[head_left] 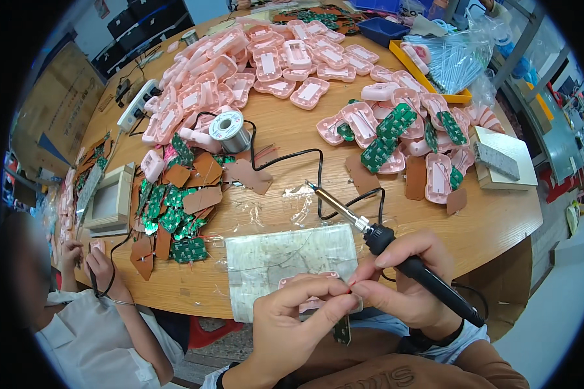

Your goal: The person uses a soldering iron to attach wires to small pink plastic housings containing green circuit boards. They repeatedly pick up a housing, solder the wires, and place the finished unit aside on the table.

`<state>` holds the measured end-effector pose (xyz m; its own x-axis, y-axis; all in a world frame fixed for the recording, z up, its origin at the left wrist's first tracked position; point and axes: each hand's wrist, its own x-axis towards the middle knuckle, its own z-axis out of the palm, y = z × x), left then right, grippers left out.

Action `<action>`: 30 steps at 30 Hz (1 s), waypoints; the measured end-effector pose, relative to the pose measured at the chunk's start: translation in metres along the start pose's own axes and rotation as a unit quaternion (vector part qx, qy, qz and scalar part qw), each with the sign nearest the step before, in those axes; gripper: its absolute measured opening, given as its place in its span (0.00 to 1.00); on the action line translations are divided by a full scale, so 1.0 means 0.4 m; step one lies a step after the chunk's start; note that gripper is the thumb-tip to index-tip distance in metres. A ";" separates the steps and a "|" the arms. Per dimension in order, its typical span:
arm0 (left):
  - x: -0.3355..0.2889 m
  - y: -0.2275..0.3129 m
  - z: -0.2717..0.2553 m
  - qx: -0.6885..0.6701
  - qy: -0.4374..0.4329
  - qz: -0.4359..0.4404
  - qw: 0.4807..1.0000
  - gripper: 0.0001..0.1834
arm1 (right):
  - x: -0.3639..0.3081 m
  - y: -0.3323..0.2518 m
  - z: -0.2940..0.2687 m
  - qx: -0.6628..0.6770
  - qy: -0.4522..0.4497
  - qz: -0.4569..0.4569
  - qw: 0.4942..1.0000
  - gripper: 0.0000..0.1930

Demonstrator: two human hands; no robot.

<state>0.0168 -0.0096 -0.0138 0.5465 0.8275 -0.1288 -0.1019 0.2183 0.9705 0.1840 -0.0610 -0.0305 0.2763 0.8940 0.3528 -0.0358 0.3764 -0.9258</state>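
My left hand (298, 324) and my right hand (415, 275) meet fingertip to fingertip over the work mat (246, 259). Between the fingertips shows a thin red wire (351, 290), pinched from both sides. My right hand also holds a soldering iron (428, 275), its black handle across the fingers and its tip pointing up and left, away from the wire. Behind my left fingers sits a pink plastic shell (328, 275), mostly hidden. A green circuit board (342, 332) hangs below my left fingertips, partly covered; I cannot tell how it is held.
Pink shells (266, 61) are heaped at the back. A solder spool (230, 131) stands left of centre, near green and brown boards (175, 211). More shells with boards (396, 126) lie right. The iron's black cord (285, 155) loops across the table. A co-worker's hands (97, 269) work at left.
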 end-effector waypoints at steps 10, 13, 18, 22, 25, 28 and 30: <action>-0.059 0.094 -0.014 0.191 -0.016 -0.205 0.960 0.04 | -0.027 -0.071 -0.081 -0.249 -0.105 -0.094 0.958 0.25; -0.067 0.072 -0.027 0.357 -0.056 -0.059 0.930 0.04 | -0.087 -0.052 -0.098 -0.209 0.025 -0.074 0.975 0.27; -0.026 -0.071 -0.025 0.461 0.035 0.100 0.881 0.04 | -0.138 -0.037 -0.114 -0.184 0.016 -0.040 0.982 0.19; -0.020 -0.111 -0.015 0.446 0.055 0.063 0.891 0.04 | -0.142 -0.033 -0.133 -0.194 -0.076 -0.028 0.978 0.17; -0.023 -0.102 -0.012 0.436 0.051 0.028 0.898 0.04 | -0.144 -0.024 -0.140 -0.210 -0.131 -0.028 0.969 0.16; -0.023 -0.093 -0.008 0.444 0.046 0.018 0.895 0.04 | -0.140 -0.021 -0.137 -0.224 -0.160 -0.020 0.961 0.15; -0.020 -0.091 -0.007 0.440 0.045 0.013 0.897 0.04 | -0.132 -0.016 -0.131 -0.222 -0.171 -0.024 0.960 0.14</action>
<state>0.0139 -0.0228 -0.0488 0.4804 0.8732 -0.0813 0.6031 -0.2617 0.7535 0.2200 -0.1235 -0.0504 -0.0663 0.9341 0.3508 0.4038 0.3466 -0.8466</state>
